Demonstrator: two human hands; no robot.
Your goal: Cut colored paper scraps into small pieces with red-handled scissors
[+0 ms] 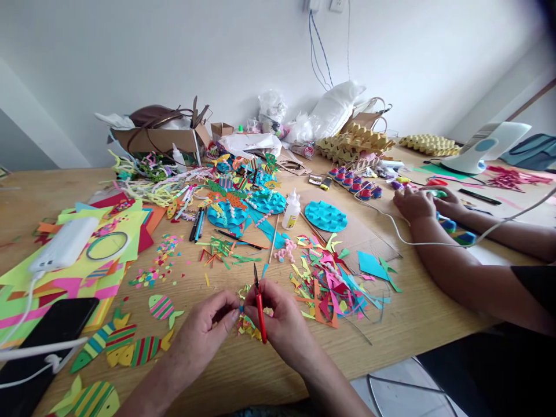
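My left hand (217, 324) and my right hand (278, 318) meet at the front middle of the table. Between their fingertips is a small blue piece (242, 308), mostly hidden. Red-handled scissors (260, 315) also rest in my right hand, blades pointing up and away from me. Small yellow and green paper scraps (248, 329) lie under my hands. Striped paper fish (161, 307) lie to the left. Beyond my hands stand glue bottles (291, 213), next to a round blue textured piece (325, 216).
Coloured paper sheets (143, 223), a white power bank (65, 243) and a black phone (61, 330) are at left. Cut scraps (330, 284) lie right of my hands. Another person's hands (417, 205) work at right, near a white cable (391, 223). Egg trays (356, 142) sit behind.
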